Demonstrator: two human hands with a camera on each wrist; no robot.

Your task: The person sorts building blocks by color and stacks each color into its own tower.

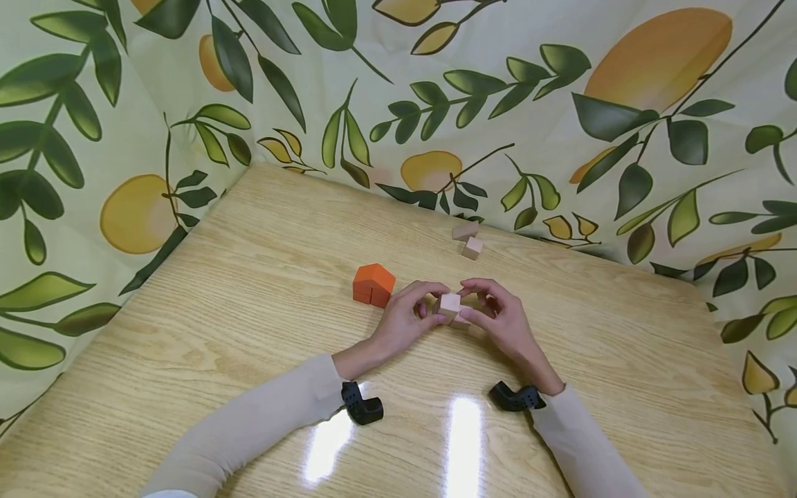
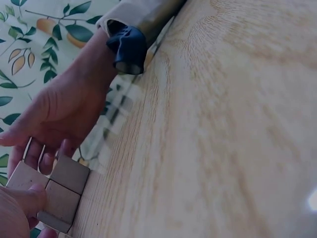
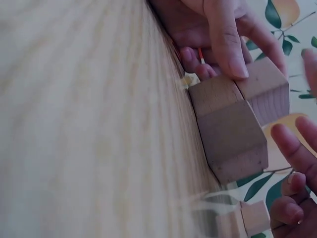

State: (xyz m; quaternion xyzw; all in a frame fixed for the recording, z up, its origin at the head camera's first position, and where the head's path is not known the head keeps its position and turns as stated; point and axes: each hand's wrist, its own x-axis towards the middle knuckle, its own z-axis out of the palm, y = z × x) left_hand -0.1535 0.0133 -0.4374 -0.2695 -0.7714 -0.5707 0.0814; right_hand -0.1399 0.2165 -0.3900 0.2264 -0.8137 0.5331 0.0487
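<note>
My left hand [image 1: 405, 315] pinches a plain wooden cube [image 1: 450, 303] between thumb and fingers. That cube sits on top of two other wooden blocks side by side on the table; one lower block [image 3: 233, 139] shows clearly in the right wrist view. The left thumb [image 3: 233, 59] presses by the seam between the upper and lower blocks. Just right of the stack is my right hand [image 1: 504, 318], its fingers loosely bent and apart from the blocks in the right wrist view. Beside the left hand stands an orange house-shaped stack of blocks [image 1: 373, 283].
Farther back on the wooden table [image 1: 261, 277], two more wooden blocks [image 1: 472, 247] lie close together near the back edge. A leaf-and-fruit patterned cloth [image 1: 349, 83] rises behind the table and along its sides. Dark cameras [image 1: 362, 404] are strapped to both wrists.
</note>
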